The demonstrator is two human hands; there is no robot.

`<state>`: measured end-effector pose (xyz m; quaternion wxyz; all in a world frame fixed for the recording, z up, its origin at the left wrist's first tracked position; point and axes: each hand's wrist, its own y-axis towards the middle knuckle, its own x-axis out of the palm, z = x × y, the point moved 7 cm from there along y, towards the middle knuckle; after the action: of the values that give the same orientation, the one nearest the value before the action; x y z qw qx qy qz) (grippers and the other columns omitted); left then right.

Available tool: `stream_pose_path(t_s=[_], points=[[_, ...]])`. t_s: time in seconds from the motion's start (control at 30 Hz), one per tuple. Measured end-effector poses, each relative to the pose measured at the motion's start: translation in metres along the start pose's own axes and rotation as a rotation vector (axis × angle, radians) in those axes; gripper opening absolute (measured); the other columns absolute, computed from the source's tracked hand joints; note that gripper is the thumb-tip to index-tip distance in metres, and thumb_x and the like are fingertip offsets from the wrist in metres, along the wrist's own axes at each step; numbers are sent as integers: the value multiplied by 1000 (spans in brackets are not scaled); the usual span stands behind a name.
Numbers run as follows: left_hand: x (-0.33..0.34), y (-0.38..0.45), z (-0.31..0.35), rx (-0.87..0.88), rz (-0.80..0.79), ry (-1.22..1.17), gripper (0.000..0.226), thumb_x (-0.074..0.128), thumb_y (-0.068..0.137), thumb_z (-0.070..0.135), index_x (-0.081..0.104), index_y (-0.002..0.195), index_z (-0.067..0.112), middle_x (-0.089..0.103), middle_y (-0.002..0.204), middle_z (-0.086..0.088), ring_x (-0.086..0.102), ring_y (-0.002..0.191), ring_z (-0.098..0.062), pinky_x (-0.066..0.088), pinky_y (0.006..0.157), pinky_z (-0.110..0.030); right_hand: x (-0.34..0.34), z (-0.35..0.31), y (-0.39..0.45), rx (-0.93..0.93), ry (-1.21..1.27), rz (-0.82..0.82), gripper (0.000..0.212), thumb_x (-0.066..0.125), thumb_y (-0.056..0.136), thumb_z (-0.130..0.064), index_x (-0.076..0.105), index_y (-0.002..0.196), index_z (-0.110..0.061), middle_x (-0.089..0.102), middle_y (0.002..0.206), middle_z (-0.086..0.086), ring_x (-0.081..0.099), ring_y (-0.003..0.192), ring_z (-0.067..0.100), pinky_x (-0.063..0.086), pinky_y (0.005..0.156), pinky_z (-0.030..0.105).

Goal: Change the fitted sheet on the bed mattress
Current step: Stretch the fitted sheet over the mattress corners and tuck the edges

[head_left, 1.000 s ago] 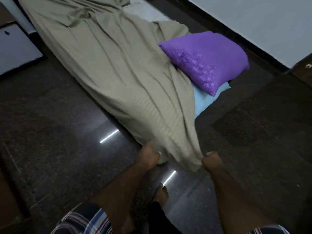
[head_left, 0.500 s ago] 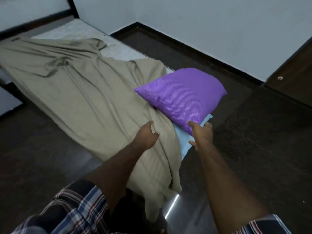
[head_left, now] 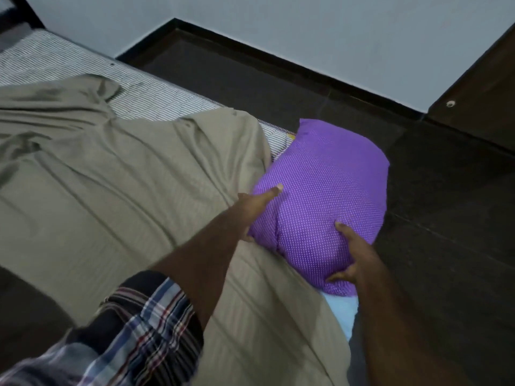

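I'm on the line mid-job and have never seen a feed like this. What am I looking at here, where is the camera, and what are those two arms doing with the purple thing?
There is no machine: the camera sits on a person's head and looks forward and down, so the two arms reaching out from the bottom are that person's own. The left hand lies against the left side of the purple pillow, thumb stretched over the top. The right hand grips the pillow's near end, fingers curled under it. The pillow lies on the corner of a striped mattress that sits low on the dark floor. An olive sheet is spread loosely and wrinkled over most of the mattress, not tucked in. A bit of light blue fabric peeks out below the pillow. Whether the pillow is lifted yet cannot be told.
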<state>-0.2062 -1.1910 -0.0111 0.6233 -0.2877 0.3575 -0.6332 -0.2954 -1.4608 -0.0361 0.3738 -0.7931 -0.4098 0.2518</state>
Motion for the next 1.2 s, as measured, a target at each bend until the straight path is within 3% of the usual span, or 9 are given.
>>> stream_pose_path(t_s=[0.07, 0.2, 0.3, 0.43, 0.6, 0.73, 0.9, 1.07, 1.2], points=[[15, 4, 6, 62, -76, -116, 76, 82, 74, 47, 51, 138, 19, 65, 124, -3, 67, 94, -26, 58, 64, -37, 18, -14, -12, -59, 95, 13, 106, 95, 47, -30, 46, 142, -21, 52, 143, 6, 54, 118, 40, 48, 75, 74], [1, -7, 50, 413, -45, -366, 28, 72, 69, 19, 76, 97, 17, 77, 100, -7, 72, 96, -29, 57, 91, -50, 51, -70, -47, -423, 255, 42, 51, 73, 79, -1, 60, 123, -24, 63, 131, -2, 63, 113, 27, 56, 94, 45], [-48, -21, 76, 596, -15, -450, 33, 72, 75, 11, 73, 108, 12, 75, 107, -9, 71, 97, -25, 57, 92, -45, 100, -101, -76, -593, 251, -134, 58, 69, 83, 4, 57, 133, -23, 65, 125, -6, 66, 110, 19, 59, 88, 34], [-134, -27, 56, 650, 115, -534, 43, 73, 75, 15, 69, 117, 14, 73, 117, -9, 68, 110, -29, 52, 100, -52, 181, -112, -93, -696, 244, -281, 65, 62, 73, 23, 57, 130, -9, 70, 116, 3, 68, 103, 27, 57, 91, 48], [-205, -17, -1, 493, 206, -510, 49, 74, 82, 29, 62, 130, 24, 70, 125, -4, 67, 112, -30, 57, 89, -54, 265, -86, -75, -787, -125, -353, 71, 77, 69, -8, 56, 136, -19, 67, 128, 2, 66, 113, 24, 53, 99, 47], [-226, -14, -48, 134, 220, -14, 51, 53, 99, 52, 52, 137, 17, 60, 131, -2, 63, 107, -28, 53, 72, -34, 291, -35, -43, -734, -728, -434, 84, 75, 86, -18, 30, 157, -15, 43, 154, 5, 45, 139, 23, 33, 117, 37], [-173, 2, -68, 166, 179, 644, 70, 58, 91, 55, 49, 140, 6, 56, 141, -10, 54, 127, -29, 41, 99, -29, 199, -11, -26, -669, -690, -75, 62, 73, 86, -17, 51, 144, -14, 58, 139, 11, 55, 128, 28, 38, 111, 38], [-15, -10, -118, 305, -263, 908, 84, 59, 83, 49, 31, 155, 16, 45, 149, -16, 53, 130, -31, 45, 105, -33, -26, 36, 3, -401, -610, 456, 64, 75, 81, -24, 54, 136, 1, 58, 133, 23, 56, 124, 39, 42, 106, 43], [57, -29, -162, 403, -182, 1262, 92, 56, 83, 51, 4, 158, 38, 11, 163, -8, 38, 136, -36, 42, 107, -45, -106, 127, 13, 50, -473, 212, 44, 76, 84, -46, 68, 99, -5, 70, 99, 15, 67, 88, 28, 53, 80, 39]])
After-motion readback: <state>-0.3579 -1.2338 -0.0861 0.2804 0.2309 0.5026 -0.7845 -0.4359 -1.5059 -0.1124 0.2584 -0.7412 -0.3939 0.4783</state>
